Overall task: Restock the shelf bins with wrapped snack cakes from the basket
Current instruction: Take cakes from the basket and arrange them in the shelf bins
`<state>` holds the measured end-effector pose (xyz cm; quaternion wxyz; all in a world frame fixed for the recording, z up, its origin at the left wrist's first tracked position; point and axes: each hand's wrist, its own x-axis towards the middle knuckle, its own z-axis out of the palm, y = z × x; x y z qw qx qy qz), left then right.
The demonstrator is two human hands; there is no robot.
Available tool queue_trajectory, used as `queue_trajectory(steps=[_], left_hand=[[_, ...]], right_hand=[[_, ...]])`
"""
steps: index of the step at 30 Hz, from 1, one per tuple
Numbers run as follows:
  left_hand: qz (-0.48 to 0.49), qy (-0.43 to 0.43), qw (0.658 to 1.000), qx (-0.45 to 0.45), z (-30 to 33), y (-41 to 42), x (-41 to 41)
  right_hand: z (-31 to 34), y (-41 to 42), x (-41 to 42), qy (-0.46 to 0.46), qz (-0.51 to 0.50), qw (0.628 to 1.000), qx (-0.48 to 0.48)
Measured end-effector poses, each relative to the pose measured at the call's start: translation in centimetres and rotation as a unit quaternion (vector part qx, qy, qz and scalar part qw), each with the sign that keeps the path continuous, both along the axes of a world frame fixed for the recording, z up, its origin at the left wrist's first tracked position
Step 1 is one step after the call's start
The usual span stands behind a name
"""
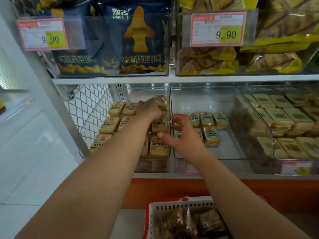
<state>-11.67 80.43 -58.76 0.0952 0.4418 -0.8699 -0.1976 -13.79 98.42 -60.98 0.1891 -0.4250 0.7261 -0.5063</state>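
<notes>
A: Fingers of the left hand curl down onto the wrapped snack cakes in the left clear bin, gripping one at the back row. Those of the right hand?

B: Spread and loosely bent, thumb out, holding nothing that shows; the hand sits over the left bin's right wall, reaching into the middle bin just beside it, near a small group of cakes.

A: Beyond the left bin?

B: To its far right, a third bin holds darker-labelled cakes. Above it, a shelf carries dark blue snack bags and two price tags reading 9.90. Below it, a white basket with a red rim holds more wrapped cakes.
</notes>
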Motion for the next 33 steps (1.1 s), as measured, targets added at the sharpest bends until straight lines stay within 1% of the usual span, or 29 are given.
queue_trajectory(steps=[1,3,4,7,10,12,18,20,22,24,26,28,30,31,33], left_hand=[[0.0,-0.016,0.999,-0.038,0.0,0.0,0.2],[0.012,0.004,0.997,-0.076,0.2,0.2,0.4],[0.014,0.01,0.996,-0.088,0.3,0.4,0.4],[0.002,-0.014,0.991,-0.13,0.0,0.4,-0.1],[-0.006,-0.025,0.993,-0.118,-0.3,0.2,0.0],[-0.016,-0.015,0.994,-0.109,-0.4,0.1,0.3],[-0.014,0.074,0.997,0.006,1.1,1.9,2.0],[-0.002,0.124,0.992,0.024,1.3,3.8,3.4],[0.019,0.192,0.981,0.015,1.1,6.1,5.1],[0.038,0.256,0.966,-0.022,0.4,8.9,7.2],[0.056,0.31,0.945,-0.091,-0.9,12.1,9.4],[0.077,0.353,0.922,-0.139,-2.7,15.7,11.2],[0.09,0.366,0.919,-0.118,-5.4,19.6,12.3],[0.084,0.354,0.927,-0.091,-7.1,21.5,12.8],[0.054,0.292,0.955,-0.018,-11.2,24.9,14.1]], right_hand=[[0.0,0.0,0.0,0.002,-0.002,1.0,0.002],[0.1,0.1,0.1,0.008,-0.002,1.0,0.004],[0.1,0.1,0.0,0.009,-0.001,1.0,0.003],[-0.1,-0.1,0.0,0.008,-0.004,1.0,0.004],[-0.1,0.0,0.1,0.018,-0.005,1.0,0.008],[0.0,0.1,0.2,0.019,-0.004,1.0,0.007],[0.2,0.4,0.4,0.025,-0.011,1.0,0.006],[0.4,0.8,0.7,0.012,-0.01,1.0,0.006],[0.7,1.5,1.1,0.003,-0.02,1.0,0.003],[1.0,2.9,1.6,-0.006,-0.058,0.998,-0.027],[0.8,5.5,2.4,-0.009,-0.113,0.99,-0.089],[-0.1,9.3,3.6,-0.004,-0.158,0.98,-0.121],[-2.5,13.3,4.7,-0.012,-0.189,0.976,-0.108],[-4.1,15.3,5.2,-0.024,-0.205,0.975,-0.086],[-7.9,18.9,5.9,-0.057,-0.237,0.97,-0.021]])
